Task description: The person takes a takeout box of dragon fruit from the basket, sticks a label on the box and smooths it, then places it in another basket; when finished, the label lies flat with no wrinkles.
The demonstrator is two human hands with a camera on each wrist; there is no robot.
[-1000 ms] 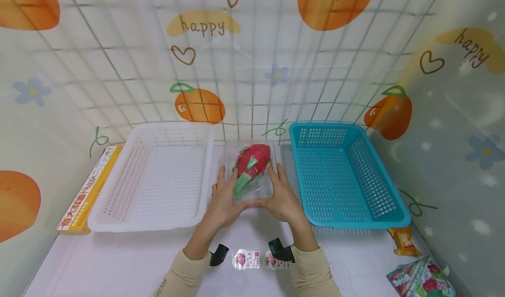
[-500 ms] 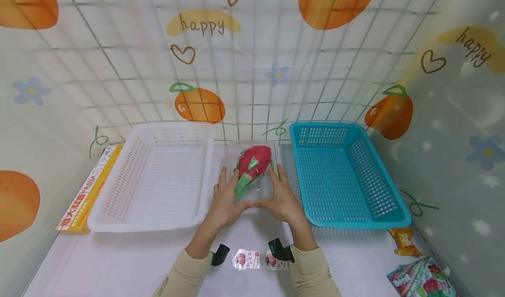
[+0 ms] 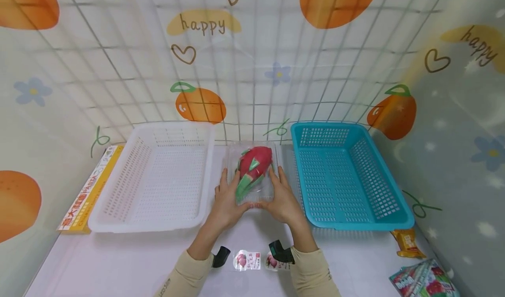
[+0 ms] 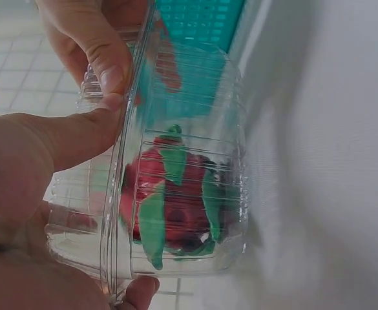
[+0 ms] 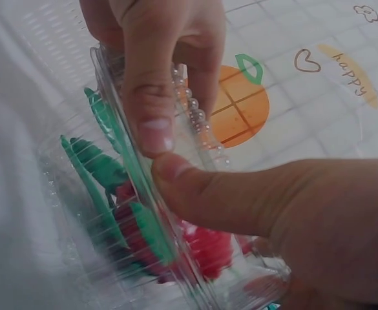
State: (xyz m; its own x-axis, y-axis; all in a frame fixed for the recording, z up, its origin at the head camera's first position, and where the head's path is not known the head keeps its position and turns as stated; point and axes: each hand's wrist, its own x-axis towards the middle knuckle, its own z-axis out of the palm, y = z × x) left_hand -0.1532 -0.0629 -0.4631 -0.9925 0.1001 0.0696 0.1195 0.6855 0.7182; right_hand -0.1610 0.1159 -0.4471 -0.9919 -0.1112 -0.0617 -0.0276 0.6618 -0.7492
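Observation:
A clear plastic clamshell box stands on the table between two baskets, with a red and green dragon fruit inside it. My left hand grips the box's left side and near edge, thumb on the lid rim. My right hand grips the right side the same way. In the left wrist view the box shows the fruit through its ribbed wall, both thumbs meeting at the rim. In the right wrist view the thumbs press the box's seam over the fruit.
A white basket sits to the left, a teal basket to the right. A yellow pasta box lies by the left wall. Small fruit stickers lie near my wrists. Snack packets lie at the front right.

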